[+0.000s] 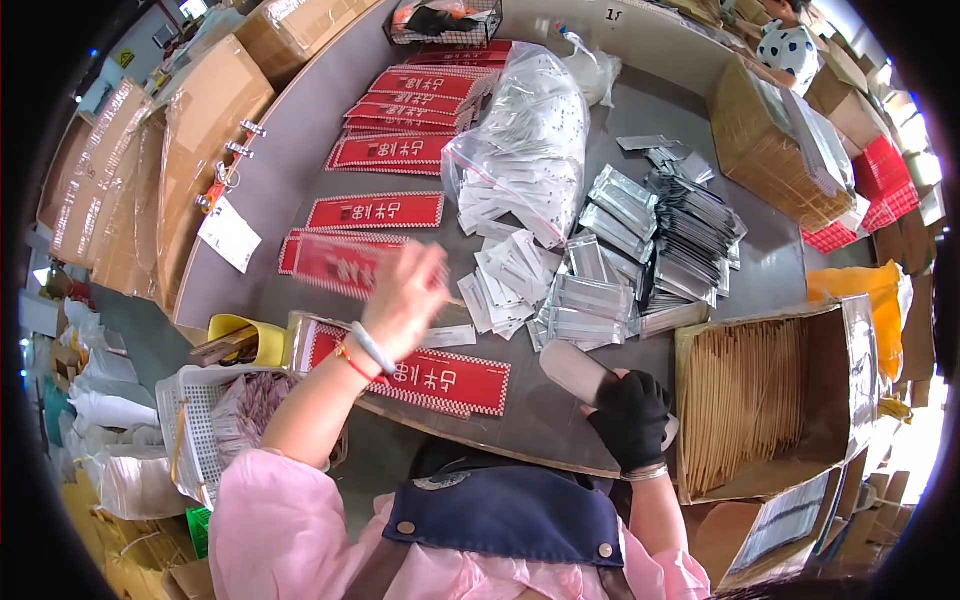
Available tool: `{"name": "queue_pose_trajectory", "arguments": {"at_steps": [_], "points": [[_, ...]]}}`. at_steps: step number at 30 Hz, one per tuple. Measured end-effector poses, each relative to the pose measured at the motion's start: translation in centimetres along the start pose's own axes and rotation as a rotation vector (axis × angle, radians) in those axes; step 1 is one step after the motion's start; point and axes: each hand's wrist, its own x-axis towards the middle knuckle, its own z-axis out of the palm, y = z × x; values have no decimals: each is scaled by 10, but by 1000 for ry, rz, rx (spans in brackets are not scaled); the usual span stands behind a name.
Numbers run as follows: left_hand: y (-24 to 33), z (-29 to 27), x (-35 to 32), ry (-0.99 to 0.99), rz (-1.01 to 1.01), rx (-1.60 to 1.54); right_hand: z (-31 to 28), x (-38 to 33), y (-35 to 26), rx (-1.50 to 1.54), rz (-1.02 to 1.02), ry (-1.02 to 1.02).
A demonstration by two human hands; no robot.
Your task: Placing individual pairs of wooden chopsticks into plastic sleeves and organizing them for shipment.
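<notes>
My left hand (408, 300), bare and blurred by motion, has its fingers closed at the right end of a smeared red packet (335, 266) with a checked border. Under my left wrist, more flat red packets (465, 388) lie at the table's near edge. My right hand (632, 418), in a black fingerless glove, grips a long flat grey bar (575, 371) with rounded ends, its far end pointing up and left. Beyond it are small clear-and-silver sachets (590, 305) in a heap, with white paper sachets (512, 275) to their left.
Red packets (390, 152) lie in a column at the far left. A clear bag (530, 130) of white sachets stands mid-table. An open carton (690, 400) of wooden sticks (750, 390) is at right, a yellow holder (268, 340) and white basket (190, 420) at left.
</notes>
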Motion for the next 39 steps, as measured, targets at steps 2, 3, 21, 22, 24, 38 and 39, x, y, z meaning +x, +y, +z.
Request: {"name": "queue_pose_trajectory", "arguments": {"at_steps": [2, 3, 21, 22, 24, 38, 39], "points": [[16, 13, -12, 149, -268, 85, 4, -2, 0, -24, 51, 18], [36, 35, -26, 146, -379, -200, 8, -1, -7, -40, 22, 3], [92, 85, -89, 1, -553, -503, 25, -2, -33, -43, -151, -237], [92, 86, -89, 5, -559, -502, 34, 2, -40, -1, -165, -261], [93, 84, -88, 8, -557, -499, 56, 8, -54, 42, -176, -280], [1, 68, -57, -425, -510, -391, -39, -74, 141, 57, 585, 579], [1, 69, -53, -391, -516, -480, -44, -92, 159, 49, 592, 593]]}}
